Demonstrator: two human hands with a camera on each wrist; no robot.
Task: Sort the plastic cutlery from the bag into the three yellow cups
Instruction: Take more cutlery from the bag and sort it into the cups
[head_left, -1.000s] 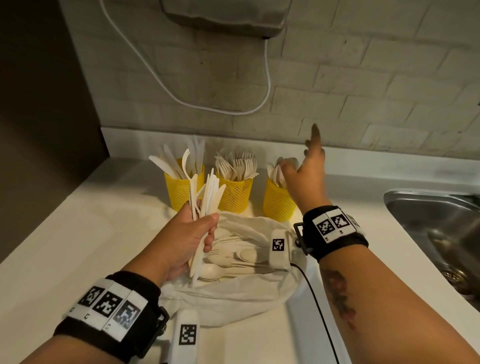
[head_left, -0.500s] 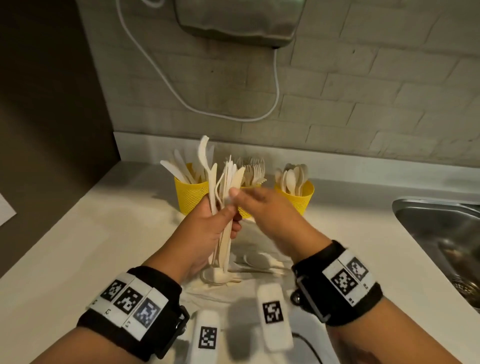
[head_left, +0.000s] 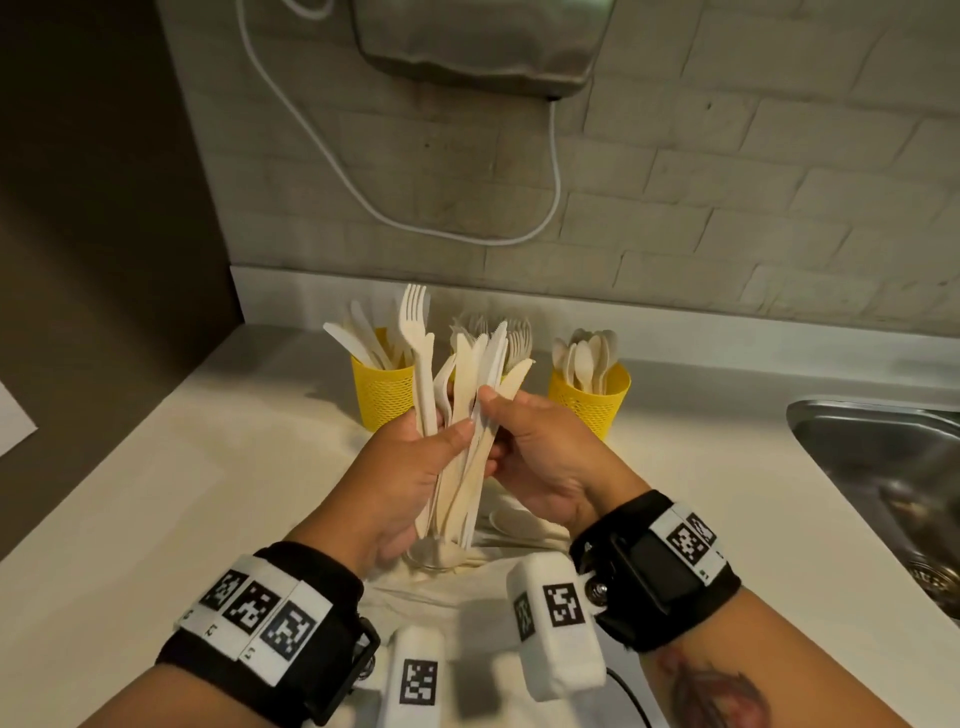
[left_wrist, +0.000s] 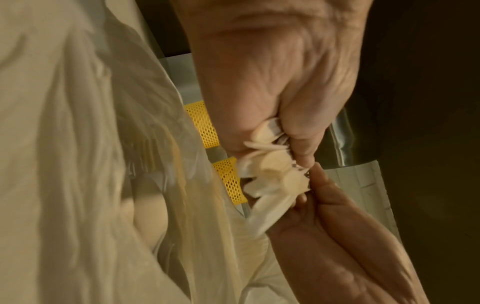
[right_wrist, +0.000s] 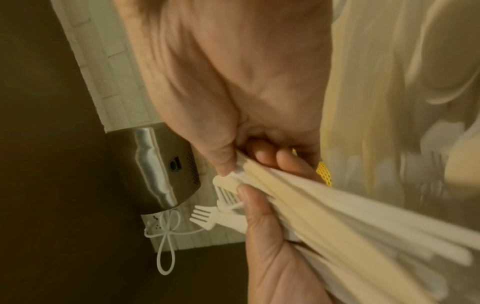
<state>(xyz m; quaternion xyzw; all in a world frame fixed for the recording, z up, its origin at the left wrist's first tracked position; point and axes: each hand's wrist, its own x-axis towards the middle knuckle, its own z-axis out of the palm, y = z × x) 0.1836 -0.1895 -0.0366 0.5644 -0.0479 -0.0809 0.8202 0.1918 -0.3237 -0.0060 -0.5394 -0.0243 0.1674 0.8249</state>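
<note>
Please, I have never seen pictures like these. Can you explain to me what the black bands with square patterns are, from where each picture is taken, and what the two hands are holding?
No machine here: a person works with bare hands. The black bands are wrist straps carrying small cameras. The wide picture comes from a camera on the head; the two close, blurry ones look along each wrist at the fingers.

The left hand grips a bundle of plastic cutlery, knives and at least one fork. The right hand pinches a piece of that bundle.

On the counter stand three yellow cups: the left cup holds knives, the middle cup, mostly hidden behind the bundle, forks, and the right cup spoons. A pale bag lies under the hands. A sink is at the right.
</note>
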